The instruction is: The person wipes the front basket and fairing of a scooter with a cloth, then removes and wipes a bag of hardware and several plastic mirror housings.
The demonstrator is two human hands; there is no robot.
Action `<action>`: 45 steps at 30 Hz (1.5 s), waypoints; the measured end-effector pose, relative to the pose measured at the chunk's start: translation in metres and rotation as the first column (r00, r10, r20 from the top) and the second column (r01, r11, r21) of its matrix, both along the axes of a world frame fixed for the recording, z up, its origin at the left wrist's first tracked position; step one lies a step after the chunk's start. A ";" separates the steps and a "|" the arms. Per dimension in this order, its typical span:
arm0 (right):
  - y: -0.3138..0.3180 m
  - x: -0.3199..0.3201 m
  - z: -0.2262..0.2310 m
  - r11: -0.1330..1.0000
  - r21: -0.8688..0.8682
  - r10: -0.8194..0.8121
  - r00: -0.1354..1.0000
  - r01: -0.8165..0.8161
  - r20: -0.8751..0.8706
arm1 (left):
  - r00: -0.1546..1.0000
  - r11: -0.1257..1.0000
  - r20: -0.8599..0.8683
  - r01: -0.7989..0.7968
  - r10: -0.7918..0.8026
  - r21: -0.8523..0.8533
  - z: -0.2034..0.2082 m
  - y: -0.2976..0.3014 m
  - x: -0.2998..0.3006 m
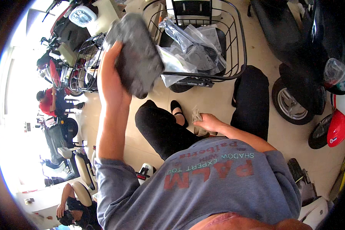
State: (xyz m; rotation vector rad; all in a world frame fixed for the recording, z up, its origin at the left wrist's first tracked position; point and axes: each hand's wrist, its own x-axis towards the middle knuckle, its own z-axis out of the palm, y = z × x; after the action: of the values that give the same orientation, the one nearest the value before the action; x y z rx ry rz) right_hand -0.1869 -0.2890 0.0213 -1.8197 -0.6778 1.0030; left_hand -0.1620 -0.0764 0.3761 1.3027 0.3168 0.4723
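Note:
My left hand (pixel 113 73) is raised at the upper left, its thumb and fingers around the edge of a dark grey, flat piece with rounded corners (pixel 139 55). Motion smears that piece, so I cannot tell its exact kind. Low over my lap, my right hand (pixel 210 122) is closed on a pale, crumpled cloth-like thing (pixel 196 115). Just beyond the dark piece stands a black wire basket (pixel 242 46). Inside it lie clear plastic bags (pixel 178 34) and a black part (pixel 199 57).
To the right stand a black scooter wheel (pixel 291 105) and a red helmet (pixel 338 128). Another wire basket (pixel 82 63) and several scooters line the left. A person in red (pixel 47 101) is farther left; another person (pixel 78 211) is at the lower left. Tiled floor (pixel 161 96) lies between.

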 end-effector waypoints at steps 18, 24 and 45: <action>0.003 -0.004 0.022 0.976 -0.156 0.154 0.988 -0.149 0.025 | 0.733 0.889 -0.636 0.430 -0.242 0.157 -0.095 0.000 0.221; 0.002 -0.004 0.020 0.971 -0.175 0.174 0.983 -0.160 0.066 | 0.716 0.290 -0.690 0.641 0.107 0.710 -0.069 -0.005 0.204; 0.002 -0.005 0.020 0.971 -0.133 0.201 0.980 -0.199 0.006 | 0.764 -0.538 -0.641 0.513 -0.067 0.669 -0.089 0.023 0.165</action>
State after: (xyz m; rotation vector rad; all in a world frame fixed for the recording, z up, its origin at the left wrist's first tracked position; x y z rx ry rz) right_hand -0.1919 -0.2872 0.0416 -1.9055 -0.8373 1.1879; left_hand 0.0034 -0.0534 0.2875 3.2428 -0.6528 -0.3382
